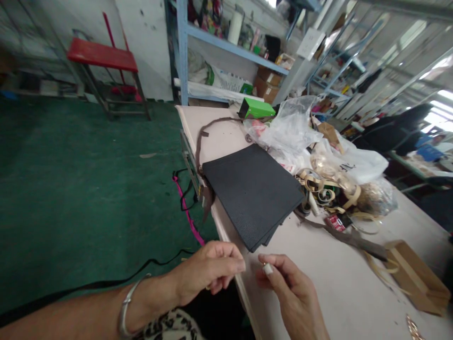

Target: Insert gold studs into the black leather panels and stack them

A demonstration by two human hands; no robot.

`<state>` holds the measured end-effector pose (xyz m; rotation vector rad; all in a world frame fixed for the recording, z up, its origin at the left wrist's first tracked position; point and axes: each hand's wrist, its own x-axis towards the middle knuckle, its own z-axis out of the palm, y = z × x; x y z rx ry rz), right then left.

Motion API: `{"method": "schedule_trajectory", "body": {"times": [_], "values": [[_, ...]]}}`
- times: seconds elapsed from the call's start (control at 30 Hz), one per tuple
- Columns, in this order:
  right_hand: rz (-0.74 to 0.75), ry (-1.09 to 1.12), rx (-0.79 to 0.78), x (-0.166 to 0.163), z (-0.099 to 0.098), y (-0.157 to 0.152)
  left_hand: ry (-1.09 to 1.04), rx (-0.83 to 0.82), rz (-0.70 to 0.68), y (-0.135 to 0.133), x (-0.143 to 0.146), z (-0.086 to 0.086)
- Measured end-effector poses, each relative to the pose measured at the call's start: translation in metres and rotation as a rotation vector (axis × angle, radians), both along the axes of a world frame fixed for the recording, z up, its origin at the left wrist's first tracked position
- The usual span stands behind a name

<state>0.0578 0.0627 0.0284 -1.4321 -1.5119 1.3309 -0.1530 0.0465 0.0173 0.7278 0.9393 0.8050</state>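
My left hand (208, 271) hovers at the near edge of the pale table (329, 278), fingers curled in a pinch; a bangle sits on its wrist. My right hand (286, 288) is just to its right, fingers closed, thumb and forefinger pinched. Whatever the two hands hold between them is too small to make out. A stack of black leather sheets (253, 191) lies on the table just beyond both hands.
Clear plastic bags (293, 125), tan strap coils (331, 186), a green box (255, 108), a brown strap (348, 236) and a cardboard box (417, 278) crowd the table. A red stool (102, 56) stands on green floor (71, 179); blue shelving (226, 45) behind.
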Motion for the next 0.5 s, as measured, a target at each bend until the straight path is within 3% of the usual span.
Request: {"method": "schedule_trajectory", "body": {"times": [0.13, 0.3, 0.4, 0.5], "values": [[-0.082, 0.143, -0.149, -0.028, -0.003, 0.012, 0.094, -0.048, 0.169, 0.004, -0.016, 0.000], [-0.155, 0.184, -0.179, -0.035, -0.004, 0.022, 0.111, 0.045, 0.259, 0.015, -0.020, 0.001], [-0.139, 0.153, -0.137, -0.020, -0.005, 0.004, 0.108, 0.031, 0.321, 0.019, -0.016, -0.001], [-0.164, 0.100, -0.141, 0.007, -0.011, -0.037, 0.125, -0.006, 0.375, 0.014, -0.006, -0.003]]}}
